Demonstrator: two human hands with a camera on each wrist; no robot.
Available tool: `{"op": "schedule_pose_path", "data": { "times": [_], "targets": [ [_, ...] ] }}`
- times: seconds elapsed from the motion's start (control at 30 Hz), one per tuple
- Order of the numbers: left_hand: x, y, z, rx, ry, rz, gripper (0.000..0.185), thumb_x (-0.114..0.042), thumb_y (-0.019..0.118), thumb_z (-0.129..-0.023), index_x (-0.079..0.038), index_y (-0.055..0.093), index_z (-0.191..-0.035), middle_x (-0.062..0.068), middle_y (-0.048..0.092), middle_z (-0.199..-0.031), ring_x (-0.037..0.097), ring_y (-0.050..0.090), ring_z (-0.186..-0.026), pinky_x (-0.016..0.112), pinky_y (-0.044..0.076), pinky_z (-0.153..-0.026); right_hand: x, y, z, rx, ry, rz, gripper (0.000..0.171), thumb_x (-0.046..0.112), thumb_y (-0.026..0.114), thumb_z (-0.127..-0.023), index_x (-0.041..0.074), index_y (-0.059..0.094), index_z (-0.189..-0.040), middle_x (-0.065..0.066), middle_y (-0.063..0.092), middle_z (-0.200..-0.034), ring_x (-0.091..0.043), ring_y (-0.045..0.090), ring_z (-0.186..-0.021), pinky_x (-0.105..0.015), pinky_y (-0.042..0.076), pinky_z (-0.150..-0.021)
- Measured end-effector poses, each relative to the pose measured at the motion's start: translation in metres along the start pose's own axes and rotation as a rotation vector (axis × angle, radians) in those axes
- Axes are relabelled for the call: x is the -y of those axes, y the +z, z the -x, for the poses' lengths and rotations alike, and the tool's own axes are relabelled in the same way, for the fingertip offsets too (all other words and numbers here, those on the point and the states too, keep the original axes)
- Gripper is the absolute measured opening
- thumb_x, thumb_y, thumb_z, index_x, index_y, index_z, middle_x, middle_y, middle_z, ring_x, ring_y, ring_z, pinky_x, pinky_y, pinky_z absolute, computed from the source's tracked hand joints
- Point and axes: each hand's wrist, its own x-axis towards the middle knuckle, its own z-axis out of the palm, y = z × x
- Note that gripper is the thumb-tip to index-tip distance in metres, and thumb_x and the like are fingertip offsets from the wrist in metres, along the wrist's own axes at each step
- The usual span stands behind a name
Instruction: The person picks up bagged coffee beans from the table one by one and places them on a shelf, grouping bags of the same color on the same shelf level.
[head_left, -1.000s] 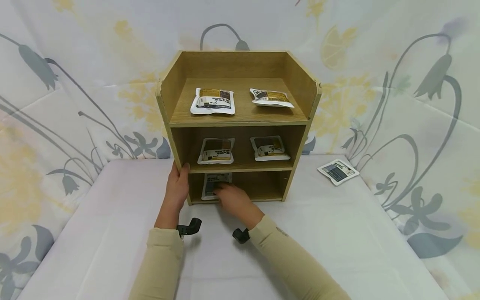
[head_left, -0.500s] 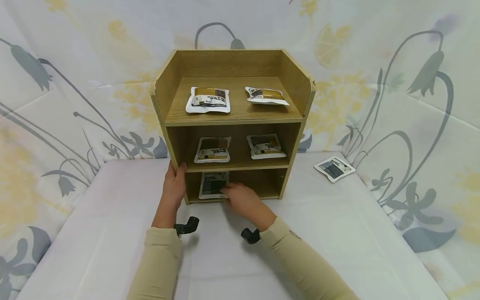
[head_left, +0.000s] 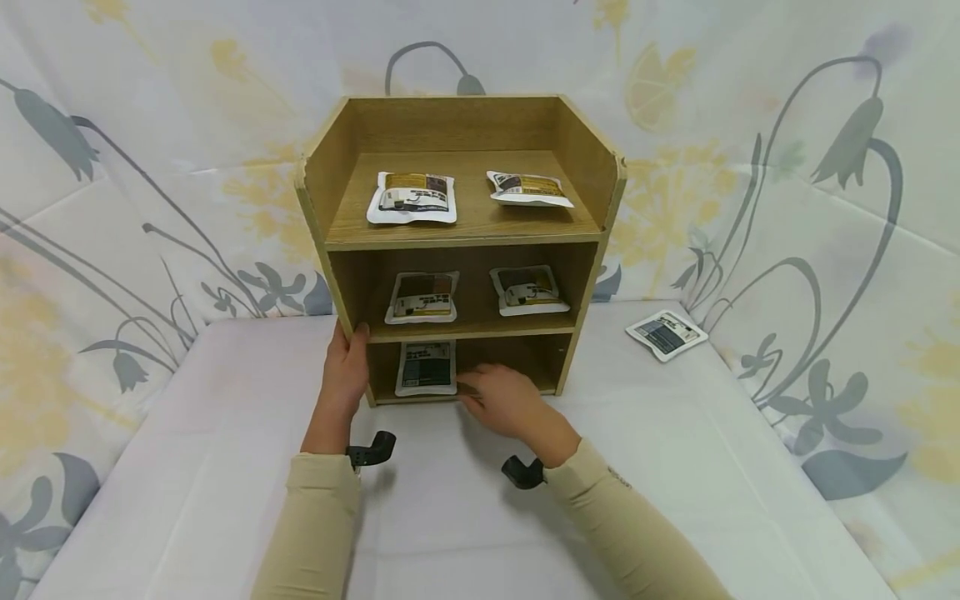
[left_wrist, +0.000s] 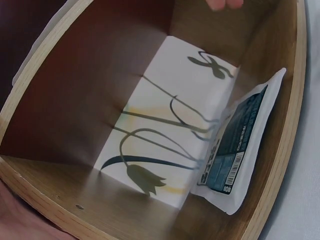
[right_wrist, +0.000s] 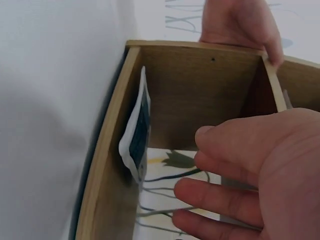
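Observation:
A small wooden shelf unit [head_left: 465, 335] stands on the white cloth. At its left side my left hand [head_left: 345, 367] holds the side panel, the thumb hooked over the front edge in the right wrist view. My right hand [head_left: 506, 400] is at the front of the bottom compartment with loosely extended fingers and holds nothing. Just left of it, a white packet with a dark blue-green label [head_left: 426, 369] lies flat on the bottom board. In the right wrist view, a gap separates the right hand's fingers [right_wrist: 220, 197] from this packet [right_wrist: 139, 130].
Two white packets, left [head_left: 412, 198] and right [head_left: 528, 189], lie on the top shelf. Two more, left [head_left: 422, 297] and right [head_left: 529, 290], lie on the middle one. A dark-labelled packet [head_left: 666, 336] rests on the cloth [head_left: 675, 433] to the right. Floral fabric [head_left: 187, 117] hangs behind.
My right hand has let go of the dark-labelled packet in the bottom compartment and moved right, away from it. The left hand stays on the shelf's side. The head view has shifted slightly.

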Motion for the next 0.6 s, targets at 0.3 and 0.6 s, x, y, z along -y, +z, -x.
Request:
{"op": "schedule_pose_path", "data": {
  "times": [0.3,0.6],
  "targets": [
    [-0.001,0.000,0.001,0.007,-0.009,0.006,0.058,-0.048,0.028,-0.102,-0.029,0.014,-0.156,0.012,0.028,-0.157,0.038,0.033,-0.141,0.063,0.026,-0.112,-0.006,-0.014,0.016,-0.059,-0.011,0.021,0.028,0.028,0.063,-0.094,0.012,0.069,-0.116,-0.004,0.070,-0.111,-0.023,0.067,-0.098,-0.039,0.055,-0.079],
    [0.001,0.000,0.000,0.011,0.002,0.007,0.057,-0.046,0.029,-0.103,-0.029,0.015,-0.155,0.012,0.030,-0.156,0.037,0.035,-0.140,0.061,0.028,-0.112,-0.020,-0.018,0.032,-0.083,-0.014,0.017,0.015,0.027,0.064,-0.093,0.015,0.072,-0.099,0.003,0.071,-0.093,-0.015,0.067,-0.084,-0.032,0.054,-0.070]
  ]
}}
